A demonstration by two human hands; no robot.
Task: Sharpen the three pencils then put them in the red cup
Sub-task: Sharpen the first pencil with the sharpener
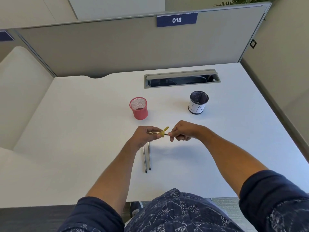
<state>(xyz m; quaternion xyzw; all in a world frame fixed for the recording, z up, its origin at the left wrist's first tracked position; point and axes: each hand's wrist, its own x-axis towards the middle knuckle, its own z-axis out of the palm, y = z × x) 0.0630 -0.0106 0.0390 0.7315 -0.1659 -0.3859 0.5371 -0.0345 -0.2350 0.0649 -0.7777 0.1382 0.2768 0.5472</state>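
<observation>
My left hand [143,136] grips a small yellow sharpener [162,133] above the white desk [83,131]. My right hand [181,131] pinches a grey pencil [166,134] whose end sits in the sharpener; most of that pencil is hidden by the fingers. A curl of yellow shaving or lid sticks up from the sharpener. Two more grey pencils [147,158] lie side by side on the desk just under my left wrist, pointing toward me. The red mesh cup [139,108] stands upright and empty beyond my left hand.
A black mesh cup with a white paper label [198,102] stands to the right of the red cup. A cable slot [181,78] opens in the desk at the back. A grey partition with a "018" sign rises behind the desk.
</observation>
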